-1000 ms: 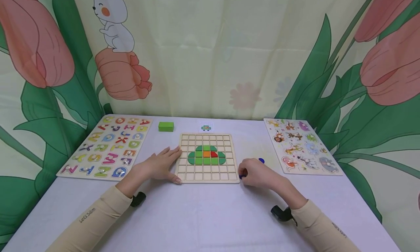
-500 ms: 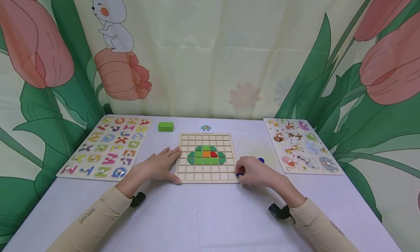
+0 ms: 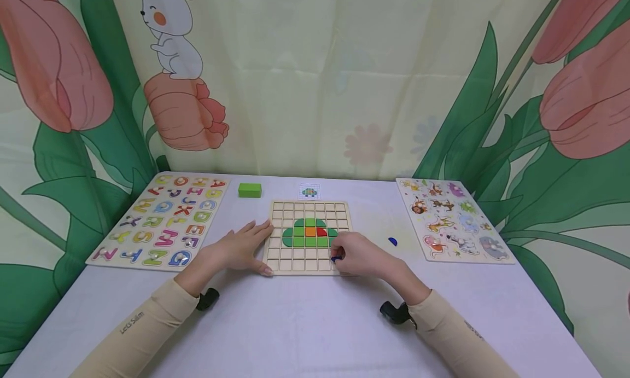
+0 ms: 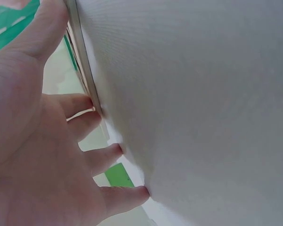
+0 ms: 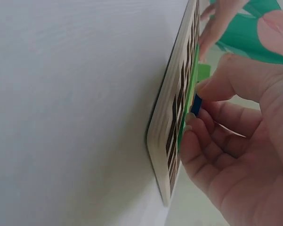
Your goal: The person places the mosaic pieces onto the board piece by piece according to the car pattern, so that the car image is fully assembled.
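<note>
A wooden grid board [image 3: 295, 266] lies on the white table, bearing a cluster of green pieces [image 3: 297, 241], one orange piece [image 3: 310, 231] and one red piece [image 3: 321, 232]. My left hand [image 3: 239, 249] rests with spread fingers along the board's left edge, thumb and fingertips at its side. Above the board's right part, below the green cluster, my right hand [image 3: 361, 253] pinches a small dark blue piece [image 5: 197, 104] between thumb and fingers; most of it is hidden. Another blue piece, a half-round one [image 3: 392, 241], lies on the table to the right of that hand.
Behind the board lies a small picture card [image 3: 309, 191], with a green block [image 3: 250, 190] to its left. A letter puzzle board [image 3: 162, 222] stands at the left, an animal puzzle board [image 3: 450, 219] at the right. A printed curtain [image 3: 295, 93] hangs behind the table.
My right hand has moved left from beside the board's right edge to over its lower right squares, carrying the blue piece. The left hand has stayed in place.
</note>
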The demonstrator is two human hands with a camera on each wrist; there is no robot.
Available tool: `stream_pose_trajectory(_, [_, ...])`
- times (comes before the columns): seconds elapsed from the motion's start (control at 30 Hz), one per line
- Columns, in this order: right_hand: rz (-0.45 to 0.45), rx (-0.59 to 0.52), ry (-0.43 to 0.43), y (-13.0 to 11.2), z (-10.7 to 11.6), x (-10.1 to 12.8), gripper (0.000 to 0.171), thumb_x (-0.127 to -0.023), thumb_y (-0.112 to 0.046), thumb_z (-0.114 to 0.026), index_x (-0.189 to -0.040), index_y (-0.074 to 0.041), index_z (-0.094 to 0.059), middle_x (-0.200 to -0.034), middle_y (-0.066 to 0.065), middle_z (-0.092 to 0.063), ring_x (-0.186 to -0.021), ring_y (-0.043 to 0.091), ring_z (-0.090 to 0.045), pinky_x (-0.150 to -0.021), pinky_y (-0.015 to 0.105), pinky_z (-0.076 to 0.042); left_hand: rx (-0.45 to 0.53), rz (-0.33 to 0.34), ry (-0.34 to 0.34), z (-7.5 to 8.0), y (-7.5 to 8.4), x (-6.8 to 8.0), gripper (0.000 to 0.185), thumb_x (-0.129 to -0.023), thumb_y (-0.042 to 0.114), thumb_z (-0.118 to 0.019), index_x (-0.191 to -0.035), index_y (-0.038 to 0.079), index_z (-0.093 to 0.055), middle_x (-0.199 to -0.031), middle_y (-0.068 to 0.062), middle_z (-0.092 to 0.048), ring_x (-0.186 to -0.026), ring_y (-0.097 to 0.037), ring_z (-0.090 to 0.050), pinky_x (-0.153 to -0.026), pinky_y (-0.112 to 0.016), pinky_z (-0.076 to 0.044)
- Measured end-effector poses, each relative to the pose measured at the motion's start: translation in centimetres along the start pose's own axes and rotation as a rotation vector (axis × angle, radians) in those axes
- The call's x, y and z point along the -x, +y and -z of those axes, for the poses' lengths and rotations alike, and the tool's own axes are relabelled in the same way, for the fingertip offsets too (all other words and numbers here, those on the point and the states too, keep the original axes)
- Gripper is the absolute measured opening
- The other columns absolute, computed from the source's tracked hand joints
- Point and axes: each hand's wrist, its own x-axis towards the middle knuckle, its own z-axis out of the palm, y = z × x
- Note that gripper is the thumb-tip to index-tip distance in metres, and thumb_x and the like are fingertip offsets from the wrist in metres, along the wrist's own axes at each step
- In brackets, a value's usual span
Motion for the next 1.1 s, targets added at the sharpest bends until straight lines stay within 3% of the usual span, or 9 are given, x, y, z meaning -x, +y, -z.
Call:
stream_pose_trajectory(0.47, [0.039,0.031,0.031,-1.0,-1.2,-2.3,0.013,-0.084,-0.006,-0.067,-0.089,-0.015,-0.075,-0.084,-0.006,-0.063,-0.08,0.012,-0.054,-0.071,0.025,-0.049,-0.012,-0.003,0.007,0.0,-0.1,-0.2,0.12,-0.068,0.072,-0.075,-0.159,0.015,-0.022,-0.169,-0.005,-0.016,-0.154,-0.041,-0.013,-0.111,-0.077,-0.021])
stream_pose_trajectory(0.77, [0.044,-0.042,0.043,-1.3,-1.2,-2.1,0.011,-0.089,-0.002,-0.068,-0.091,-0.009,-0.077,-0.087,0.003,-0.068,-0.083,0.012,-0.055,-0.079,0.029,-0.053,-0.015,0.0,0.001,-0.2,-0.2,-0.2,0.119,-0.068,0.071,-0.075,-0.159,0.015,-0.022,-0.169,-0.005,-0.015,-0.154,-0.041,-0.012,-0.111,-0.078,-0.02])
stream_pose_trajectory(1.1, [0.075,-0.019,0.056,-1.1,-1.3,-2.1,0.016,-0.088,0.0,-0.068,-0.092,-0.011,-0.078,-0.09,-0.002,-0.071,-0.089,0.013,-0.056,-0.088,0.033,-0.053,-0.02,-0.006,0.009,-0.3,-0.4,-0.3,0.12,-0.068,0.072,-0.074,-0.159,0.015,-0.022,-0.168,-0.005,-0.016,-0.154,-0.041,-0.013,-0.11,-0.078,-0.021])
